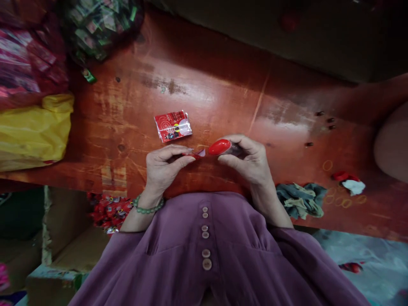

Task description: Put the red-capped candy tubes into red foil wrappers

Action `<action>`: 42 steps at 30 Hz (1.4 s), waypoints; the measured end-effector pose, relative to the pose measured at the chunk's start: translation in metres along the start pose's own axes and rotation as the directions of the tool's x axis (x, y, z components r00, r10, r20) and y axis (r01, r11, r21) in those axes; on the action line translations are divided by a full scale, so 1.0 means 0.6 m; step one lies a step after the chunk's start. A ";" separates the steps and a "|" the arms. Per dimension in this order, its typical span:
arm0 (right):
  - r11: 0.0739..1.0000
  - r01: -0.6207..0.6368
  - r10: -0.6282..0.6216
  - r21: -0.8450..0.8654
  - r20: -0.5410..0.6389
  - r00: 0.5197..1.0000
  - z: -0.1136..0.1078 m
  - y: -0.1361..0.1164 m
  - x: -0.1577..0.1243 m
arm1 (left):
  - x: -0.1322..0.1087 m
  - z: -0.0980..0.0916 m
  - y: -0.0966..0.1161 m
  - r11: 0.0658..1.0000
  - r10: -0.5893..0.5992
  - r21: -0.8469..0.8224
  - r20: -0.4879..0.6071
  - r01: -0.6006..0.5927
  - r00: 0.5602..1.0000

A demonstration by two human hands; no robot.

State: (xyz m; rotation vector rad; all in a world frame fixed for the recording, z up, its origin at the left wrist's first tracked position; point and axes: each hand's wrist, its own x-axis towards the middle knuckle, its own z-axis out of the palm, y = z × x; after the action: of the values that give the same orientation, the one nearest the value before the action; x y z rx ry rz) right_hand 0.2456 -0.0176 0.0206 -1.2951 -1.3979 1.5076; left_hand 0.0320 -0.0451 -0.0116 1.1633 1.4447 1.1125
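My left hand [165, 165] pinches a small red wrapper [199, 154] between thumb and fingers; a pale inner side shows at its free end. Close to it on the right, my right hand [248, 157] grips a glossy egg-shaped piece [219, 147], bright red at the tip and dark toward the palm. A narrow gap separates the wrapper from the red tip. Just beyond my left hand, a few flat red printed packets [173, 126] lie stacked on the worn reddish-brown table [204, 93].
Bulging bags stand at the left, among them a yellow bag [35, 131] and a dark mesh-like bag [102, 25]. A cardboard box [76, 238] with red packets sits below the table edge. Crumpled grey-green cloth [301, 199] and rubber bands [342, 202] lie at the right.
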 end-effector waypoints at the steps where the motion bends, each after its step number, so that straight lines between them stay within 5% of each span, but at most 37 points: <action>1: 0.999 0.024 -0.024 -0.040 0.020 1.000 -0.001 -0.005 -0.001 | 0.000 0.001 0.001 1.000 0.009 0.007 0.008 -0.009 1.000; 10: 0.915 0.279 -0.212 -0.292 0.242 0.947 -0.010 -0.025 0.008 | 0.003 0.001 0.012 0.991 0.125 0.030 0.064 -0.127 0.990; 19: 0.748 0.287 0.040 -0.598 0.472 0.880 -0.022 -0.047 0.015 | 0.005 0.003 0.005 0.994 0.082 0.059 0.168 -0.093 0.982; 32: 0.814 0.323 0.038 -0.483 0.599 0.799 -0.020 -0.040 0.031 | 0.012 0.001 0.009 0.993 -0.078 -0.056 0.356 0.105 0.931; 42: 0.844 0.318 0.009 -0.432 0.604 0.797 -0.018 -0.022 0.033 | 0.016 -0.002 0.026 0.992 0.009 0.111 0.423 -0.062 0.906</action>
State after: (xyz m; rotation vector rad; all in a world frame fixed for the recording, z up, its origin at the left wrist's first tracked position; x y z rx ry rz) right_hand 0.2490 0.0066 0.0300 -0.9725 -2.3948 1.5348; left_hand 0.0319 -0.0333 0.0028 1.4220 1.1660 0.7404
